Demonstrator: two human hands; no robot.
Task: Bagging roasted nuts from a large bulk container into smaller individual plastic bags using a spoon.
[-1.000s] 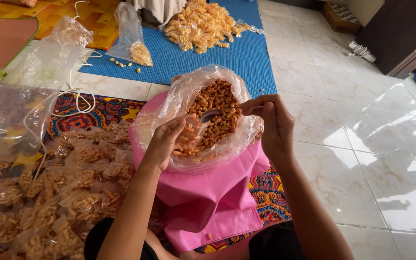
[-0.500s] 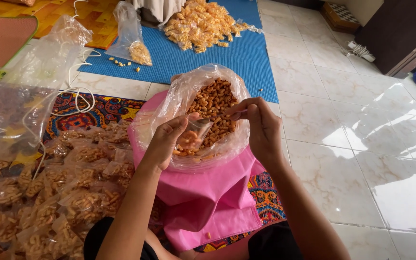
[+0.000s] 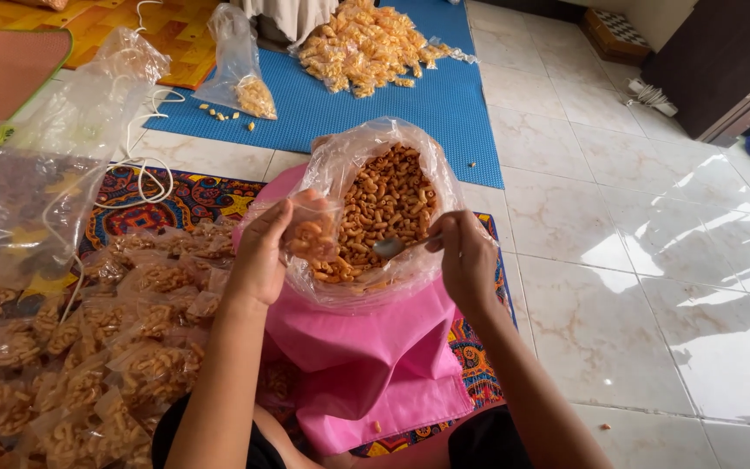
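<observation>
A large clear plastic bag [image 3: 444, 187] full of orange-brown curled snacks [image 3: 384, 195] rests on a pink cloth [image 3: 366, 356] in front of me. My left hand [image 3: 262, 252] holds a small clear packet [image 3: 310, 230] partly filled with the snacks at the big bag's left rim. My right hand [image 3: 466, 256] grips a metal spoon [image 3: 392, 247] whose bowl lies over the snacks near the bag's front edge, pointing toward the small packet.
Several filled small packets [image 3: 88, 347] lie piled on a patterned mat at the left. Empty clear bags [image 3: 54, 174] and white string lie beyond them. A blue mat [image 3: 444, 104] carries a heap of yellow snack packets [image 3: 366, 43]. White floor tiles [image 3: 635, 287] spread to the right.
My right hand has drawn back from the bag's far rim to its near right side, with the spoon now showing. My left hand has lifted the small packet slightly.
</observation>
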